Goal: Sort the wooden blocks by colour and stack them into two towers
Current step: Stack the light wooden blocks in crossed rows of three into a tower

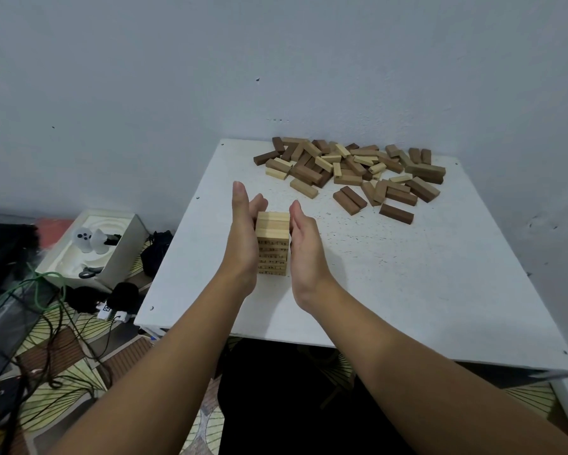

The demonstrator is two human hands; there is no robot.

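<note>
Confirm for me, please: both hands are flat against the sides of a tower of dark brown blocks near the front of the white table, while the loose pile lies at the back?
Not quite: the head view shows the tower is built of light-coloured blocks, not dark brown. The rest holds: left hand and right hand flank it with straight fingers, and the loose pile lies at the back of the white table.

Tower [273, 243] near centre: pale wood, matt, w/ printed marks on block ends. Far pile [351, 170]: wood, mixed pale & dark brown (unvarnished look). Table [407, 274]: white, matt, speckled.
</note>
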